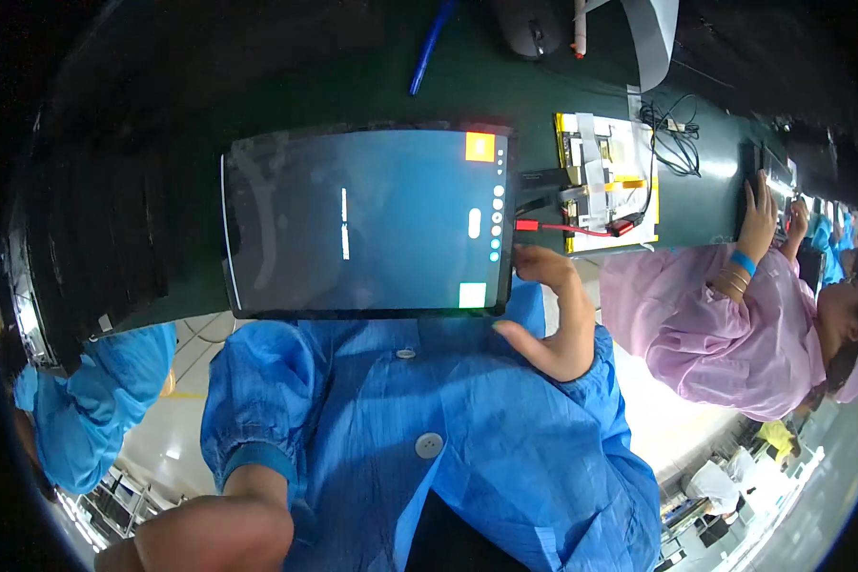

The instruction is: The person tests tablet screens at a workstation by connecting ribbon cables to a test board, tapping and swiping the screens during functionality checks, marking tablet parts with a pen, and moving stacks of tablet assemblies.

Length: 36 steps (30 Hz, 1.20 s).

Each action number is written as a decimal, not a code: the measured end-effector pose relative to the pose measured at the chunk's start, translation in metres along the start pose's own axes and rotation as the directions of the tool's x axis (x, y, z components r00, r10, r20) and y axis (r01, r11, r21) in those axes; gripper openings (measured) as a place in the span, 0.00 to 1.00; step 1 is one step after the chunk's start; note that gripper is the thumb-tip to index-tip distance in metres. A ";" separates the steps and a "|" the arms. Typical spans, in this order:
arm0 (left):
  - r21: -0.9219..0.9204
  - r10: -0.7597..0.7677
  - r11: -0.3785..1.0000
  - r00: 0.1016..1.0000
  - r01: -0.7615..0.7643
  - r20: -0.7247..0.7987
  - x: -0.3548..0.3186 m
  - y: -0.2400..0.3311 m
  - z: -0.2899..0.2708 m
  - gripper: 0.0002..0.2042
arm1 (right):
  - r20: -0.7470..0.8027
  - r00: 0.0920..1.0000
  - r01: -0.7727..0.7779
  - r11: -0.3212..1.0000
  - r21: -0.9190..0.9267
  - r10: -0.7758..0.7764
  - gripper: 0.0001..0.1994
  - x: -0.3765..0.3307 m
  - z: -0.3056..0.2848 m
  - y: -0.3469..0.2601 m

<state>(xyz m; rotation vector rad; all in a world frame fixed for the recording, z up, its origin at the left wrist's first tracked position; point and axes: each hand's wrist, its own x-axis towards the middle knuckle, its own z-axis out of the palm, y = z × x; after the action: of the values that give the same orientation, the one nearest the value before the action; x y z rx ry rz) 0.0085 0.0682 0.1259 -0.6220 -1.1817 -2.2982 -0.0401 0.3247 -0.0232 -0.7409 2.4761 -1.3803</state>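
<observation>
With left hand too blurred to judge and right hand curved, grip unclear, at near-right corner of black-framed glass tablet. Steady it without tugging red plastic plug at tablet's right edge, over dark green bench.

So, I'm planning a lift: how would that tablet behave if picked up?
The tablet looks like one thin, flat slab, so likely stiff. Its glossy face may be slippery and fragile. With the red connector at its right edge, it might snag.
</observation>
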 end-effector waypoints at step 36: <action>0.937 0.056 0.037 0.936 0.346 -0.348 -0.046 -0.062 -0.069 0.16 | 0.084 0.898 0.402 0.723 -0.561 -0.433 0.27 0.180 -0.057 0.023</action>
<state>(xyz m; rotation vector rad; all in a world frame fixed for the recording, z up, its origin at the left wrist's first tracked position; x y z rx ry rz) -0.0048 0.0522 0.0242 0.4550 -2.3038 -0.9375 -0.2244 0.2827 -0.0014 -1.4860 2.9125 -0.7278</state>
